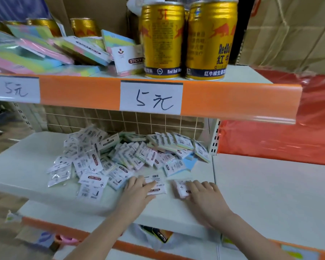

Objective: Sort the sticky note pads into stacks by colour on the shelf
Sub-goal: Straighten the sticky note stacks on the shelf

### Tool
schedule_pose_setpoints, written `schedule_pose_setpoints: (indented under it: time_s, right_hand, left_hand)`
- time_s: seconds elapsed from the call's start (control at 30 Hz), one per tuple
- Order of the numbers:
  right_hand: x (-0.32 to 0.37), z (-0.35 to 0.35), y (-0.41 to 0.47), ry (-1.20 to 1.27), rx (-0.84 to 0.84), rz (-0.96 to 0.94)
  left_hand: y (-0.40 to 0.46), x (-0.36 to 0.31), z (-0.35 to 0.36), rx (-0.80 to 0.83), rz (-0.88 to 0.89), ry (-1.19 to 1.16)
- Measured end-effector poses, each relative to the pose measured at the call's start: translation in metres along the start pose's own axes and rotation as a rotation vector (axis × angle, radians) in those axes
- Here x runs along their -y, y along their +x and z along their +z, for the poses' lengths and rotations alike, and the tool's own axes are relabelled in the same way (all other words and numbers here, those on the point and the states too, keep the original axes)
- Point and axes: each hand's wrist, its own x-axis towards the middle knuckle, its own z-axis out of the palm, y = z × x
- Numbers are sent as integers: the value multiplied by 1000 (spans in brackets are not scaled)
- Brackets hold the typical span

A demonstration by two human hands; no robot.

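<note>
Two hands [137, 192] [203, 194] flat on separate pads [158, 186] [180, 188]

Gold drink cans [184, 40]: two up front on the upper shelf, at least three more blurred behind.
Price labels [151, 97]: two.
Small sticky note pads [120, 156]: one loose heap, too many to count.
Hands: two, left hand [137, 194], right hand [204, 194].

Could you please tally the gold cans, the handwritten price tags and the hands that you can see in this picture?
Gold cans: 5, two in front, three partly hidden behind.
Price tags: 2.
Hands: 2, left hand, right hand.
Total: 9.
</note>
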Motion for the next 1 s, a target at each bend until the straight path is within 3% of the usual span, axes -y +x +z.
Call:
schedule_pose_setpoints:
  time_s: [0.07,0.2,0.3,0.37,0.43,0.53,0.7,0.83,1.0]
  right_hand:
    - [-3,-1,-2,-11,-63,37]
    - [-12,-12,5,41,-120,132]
    - [-21,-26,15,100,-41,192]
    - [-28,-30,18,269,50,313]
    - [-35,-34,20,444,36,400]
    - [-42,-40,22,524,29,404]
    - [-54,-33,20,353,251,305]
    - [-50,-25,17,287,376,145]
    - [-46,-18,17,372,370,151]
  left_hand:
    - [0,2,1,4,53,35]
    - [3,6,7,-189,134,152]
    - [8,7,11,-290,148,23]
    - [14,6,5,-354,139,-100]
    - [20,-5,-10,-362,67,-264]
    - [26,-24,-31,-316,-93,-524]
    - [48,-28,-6,-110,-176,-372]
    - [53,-50,0,69,-109,-526]
    - [51,-55,4,97,-77,-494]
